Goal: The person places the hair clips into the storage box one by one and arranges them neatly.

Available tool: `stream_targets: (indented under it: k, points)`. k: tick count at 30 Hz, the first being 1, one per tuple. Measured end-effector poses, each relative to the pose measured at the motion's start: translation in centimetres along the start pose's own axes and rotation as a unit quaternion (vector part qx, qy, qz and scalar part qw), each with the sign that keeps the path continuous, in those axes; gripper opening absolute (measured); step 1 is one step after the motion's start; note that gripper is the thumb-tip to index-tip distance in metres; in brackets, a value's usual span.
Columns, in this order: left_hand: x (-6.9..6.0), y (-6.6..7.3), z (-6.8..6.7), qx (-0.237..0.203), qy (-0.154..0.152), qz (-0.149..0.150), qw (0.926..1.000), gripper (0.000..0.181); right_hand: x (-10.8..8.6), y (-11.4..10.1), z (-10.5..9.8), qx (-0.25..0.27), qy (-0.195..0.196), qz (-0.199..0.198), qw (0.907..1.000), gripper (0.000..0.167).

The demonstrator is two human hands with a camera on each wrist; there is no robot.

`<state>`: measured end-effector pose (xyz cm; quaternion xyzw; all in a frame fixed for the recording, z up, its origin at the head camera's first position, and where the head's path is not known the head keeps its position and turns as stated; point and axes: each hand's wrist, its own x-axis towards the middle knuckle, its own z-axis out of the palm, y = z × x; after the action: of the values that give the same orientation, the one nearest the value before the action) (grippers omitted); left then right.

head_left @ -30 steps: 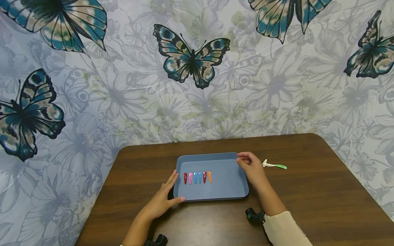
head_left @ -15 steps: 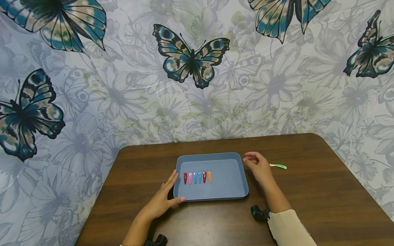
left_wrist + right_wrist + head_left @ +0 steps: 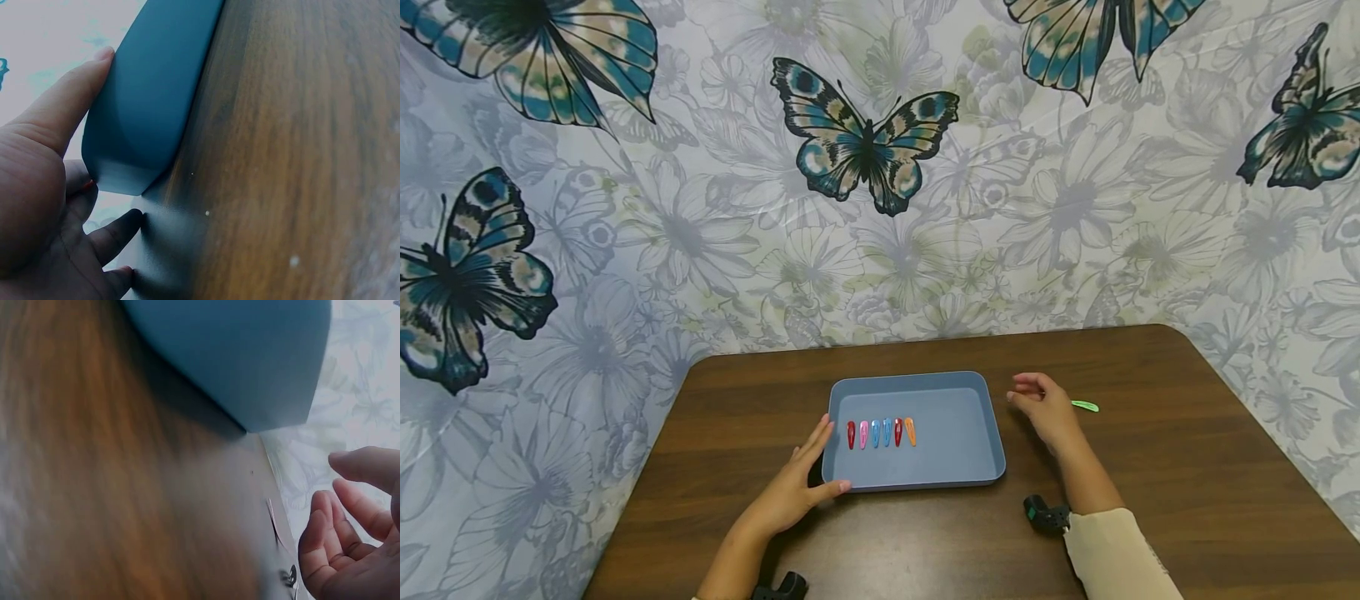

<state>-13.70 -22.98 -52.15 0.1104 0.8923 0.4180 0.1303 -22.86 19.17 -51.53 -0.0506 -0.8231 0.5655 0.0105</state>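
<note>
A blue tray point(image 3: 955, 437) lies on the table, with several snap hair clips in a row on its left half. They run from a red hair clip point(image 3: 852, 435) at the left to an orange hair clip point(image 3: 911, 432) at the right. My left hand point(image 3: 790, 490) rests against the tray's left end, fingers extended and thumb on the near rim. Right of the tray, my right hand point(image 3: 1049, 414) hovers with loosely bent fingers, holding nothing. A green hair clip point(image 3: 1086, 406) shows partly behind it. The right wrist view has a slim hair clip point(image 3: 274, 520) below the fingers.
The brown wooden table point(image 3: 1180, 467) extends around the tray. A white cloth with flowers and butterflies point(image 3: 880, 267) hangs behind the far edge. Black wrist cameras point(image 3: 1045, 514) are strapped on both wrists.
My right hand has moved right, from the tray's right rim to over the table, covering the white hair clips and part of the green one. The left hand has stayed in place.
</note>
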Motion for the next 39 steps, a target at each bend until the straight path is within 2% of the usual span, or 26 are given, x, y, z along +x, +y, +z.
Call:
stream_targets:
  k: [7,21,39]
  points:
    - [0.1,0.0,0.0,0.003,0.002,-0.002,1.0,0.099,-0.1,0.4,-0.7,-0.019,-0.012,0.017,0.9996,0.043]
    - [0.1,-0.1,0.1,0.002,0.001,0.001,1.0,0.099,-0.3,1.4,-2.2,-0.076,-0.02,0.021,0.9967,0.041]
    - [0.0,0.1,0.1,0.0,0.001,-0.005,1.0,0.099,0.0,2.1,-2.4,-0.169,-0.012,0.0,0.9856,0.036]
